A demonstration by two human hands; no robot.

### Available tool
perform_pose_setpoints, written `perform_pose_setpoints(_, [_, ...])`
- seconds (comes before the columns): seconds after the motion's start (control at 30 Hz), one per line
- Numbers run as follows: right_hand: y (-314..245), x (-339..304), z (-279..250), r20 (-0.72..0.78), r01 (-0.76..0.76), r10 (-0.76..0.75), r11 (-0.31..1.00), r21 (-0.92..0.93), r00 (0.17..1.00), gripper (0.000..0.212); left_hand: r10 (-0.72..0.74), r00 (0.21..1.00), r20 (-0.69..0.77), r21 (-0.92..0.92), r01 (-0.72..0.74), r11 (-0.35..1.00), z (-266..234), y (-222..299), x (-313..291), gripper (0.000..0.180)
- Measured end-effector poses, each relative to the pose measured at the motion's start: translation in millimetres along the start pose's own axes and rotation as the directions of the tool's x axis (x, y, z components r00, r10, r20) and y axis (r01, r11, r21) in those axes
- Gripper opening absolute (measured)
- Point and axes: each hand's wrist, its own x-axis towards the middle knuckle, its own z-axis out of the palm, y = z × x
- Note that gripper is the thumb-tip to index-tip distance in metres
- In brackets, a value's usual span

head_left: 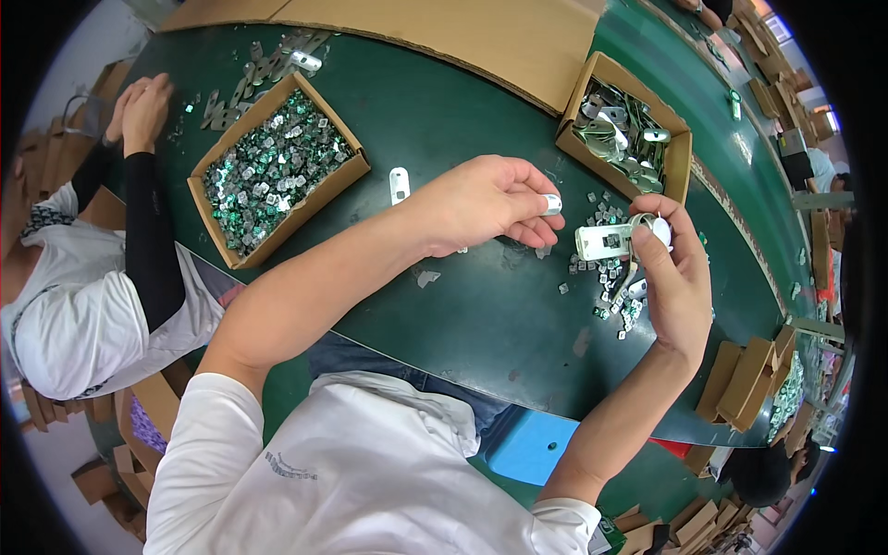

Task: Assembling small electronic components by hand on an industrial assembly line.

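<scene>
My left hand (495,203) is closed in a pinch, and the end of a small shiny metal plate (552,204) shows at its fingertips. My right hand (680,273) is closed on a flat metal plate (590,244) with a small cut-out, which points left toward my left hand. A round whitish end and a curved metal strip also show between the right fingers; I cannot tell whether they belong to the same piece. Below the right hand's plate, several small square metal pieces (622,335) are scattered on the green table (444,324).
A cardboard box (361,166) of small green and silver pieces stands left. Another box (686,153) of metal plates is at the far right. One loose plate (399,185) lies left of centre. A co-worker's hands (143,111) rest at the far left, near scattered plates (242,91).
</scene>
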Motion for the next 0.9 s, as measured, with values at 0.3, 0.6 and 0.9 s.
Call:
perform_pose_setpoints(0.3, [9.4,3.7,30.2,0.098,0.129,-0.141,0.985,0.118,0.985,0.033,-0.05,0.996,0.072,-0.234,0.066,0.97,-0.2,10.4,-3.0,0.047])
perform_pose_setpoints(0.6, [26.6,14.1,36.7,0.159,0.318,-0.319,0.948,0.03,0.934,0.046,-0.017,0.996,0.087,-0.224,0.037,0.974,-2.0,12.3,-8.2,0.038])
perform_pose_setpoints(0.9, [25.4,11.1,32.8,0.141,0.317,-0.301,0.942,-0.11,0.943,0.047,-0.022,0.996,0.083,-0.067,0.028,0.997,0.5,11.9,-9.0,0.029])
